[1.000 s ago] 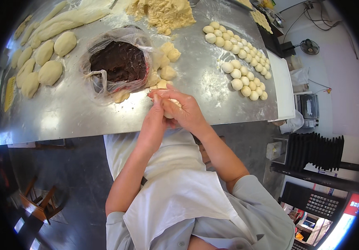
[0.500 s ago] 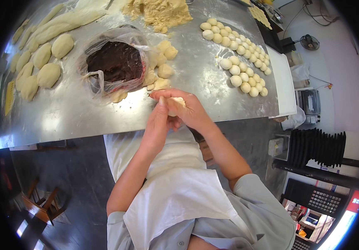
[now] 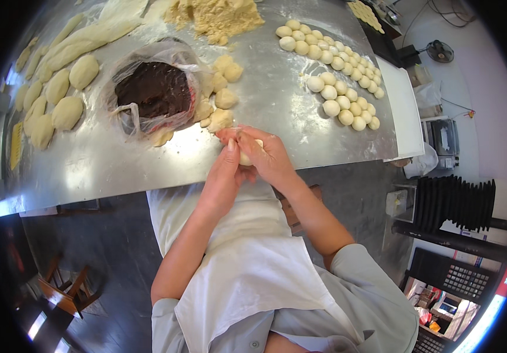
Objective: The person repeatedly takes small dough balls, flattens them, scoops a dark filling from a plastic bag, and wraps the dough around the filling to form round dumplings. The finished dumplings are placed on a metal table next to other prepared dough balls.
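Between my two hands, just over the table's near edge, sits a pale dough ball (image 3: 245, 159), mostly covered by my fingers. My left hand (image 3: 226, 167) cups it from the left and below, thumb pointing up against it. My right hand (image 3: 267, 154) wraps it from the right, its fingers bent over the top. Beyond my hands lie several yellow dough lumps (image 3: 226, 98). To their left stands a clear plastic bag (image 3: 125, 69) opened around dark brown paste (image 3: 153, 91).
Rows of round dough balls (image 3: 329, 92) occupy the right of the metal table (image 3: 189, 162). Flattened dough pieces (image 3: 68, 113) and long dough strips (image 3: 89, 38) lie at the left. A crumbly yellow dough heap (image 3: 215, 17) is at the back. Black trays (image 3: 456, 203) hang on a rack at right.
The fingers of my right hand have curled in over the dough ball, which shows less on top. The view has shifted slightly; the things on the table stay put.
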The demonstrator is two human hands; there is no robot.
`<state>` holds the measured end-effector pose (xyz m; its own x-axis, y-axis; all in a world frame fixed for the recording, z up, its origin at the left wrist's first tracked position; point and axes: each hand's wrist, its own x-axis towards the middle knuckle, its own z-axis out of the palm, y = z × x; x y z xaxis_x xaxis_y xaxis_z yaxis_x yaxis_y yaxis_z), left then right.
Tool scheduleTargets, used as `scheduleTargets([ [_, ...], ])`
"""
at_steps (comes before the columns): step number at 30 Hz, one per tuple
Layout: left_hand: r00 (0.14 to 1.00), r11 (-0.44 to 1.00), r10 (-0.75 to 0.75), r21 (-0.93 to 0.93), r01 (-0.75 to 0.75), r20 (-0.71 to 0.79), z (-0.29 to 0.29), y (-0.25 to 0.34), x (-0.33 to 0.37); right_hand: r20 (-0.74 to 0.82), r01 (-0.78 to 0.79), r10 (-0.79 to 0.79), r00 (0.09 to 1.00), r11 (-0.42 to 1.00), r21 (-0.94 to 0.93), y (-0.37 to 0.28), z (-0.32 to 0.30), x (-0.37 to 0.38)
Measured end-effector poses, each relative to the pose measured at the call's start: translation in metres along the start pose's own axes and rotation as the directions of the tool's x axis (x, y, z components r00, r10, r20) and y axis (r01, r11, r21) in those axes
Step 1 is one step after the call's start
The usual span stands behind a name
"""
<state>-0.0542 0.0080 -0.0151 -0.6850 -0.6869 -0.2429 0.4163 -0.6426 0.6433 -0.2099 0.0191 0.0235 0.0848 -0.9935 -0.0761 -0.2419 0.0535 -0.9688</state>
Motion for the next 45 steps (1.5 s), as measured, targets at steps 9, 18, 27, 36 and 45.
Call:
scheduleTargets([
  [9, 0.994, 0.982, 0.066, -0.169, -0.080, -0.082, 0.022, -0.002, 0.014, -0.244, 0.064, -0.066, 0.968, 0.998, -0.018, -0.005, -0.005, -0.006],
  [18, 0.996, 0.974, -0.051, -0.223, 0.035, -0.069, 0.038, 0.010, 0.020, -0.120, 0.194, -0.303, 0.946, 0.819, -0.539, 0.016, -0.015, -0.021],
  [27, 0.860, -0.230, 0.342, 0.921, -0.314, 0.379, 0.038, -0.039, 0.063, -0.458, -0.015, 0.190, 0.868, 0.933, 0.360, 0.041, -0.078, -0.045],
  [36, 0.581, -0.045, 0.774, 0.937, -0.346, 0.252, -0.026, 0.003, 0.018, -0.355, -0.155, -0.031, 0.934, 0.862, -0.483, 0.044, -0.055, -0.047],
  [45, 0.622, -0.025, 0.742, 0.938, -0.346, 0.250, -0.043, 0.012, 0.008, -0.380, -0.134, -0.120, 0.917, 0.805, -0.577, 0.056, -0.045, -0.010],
])
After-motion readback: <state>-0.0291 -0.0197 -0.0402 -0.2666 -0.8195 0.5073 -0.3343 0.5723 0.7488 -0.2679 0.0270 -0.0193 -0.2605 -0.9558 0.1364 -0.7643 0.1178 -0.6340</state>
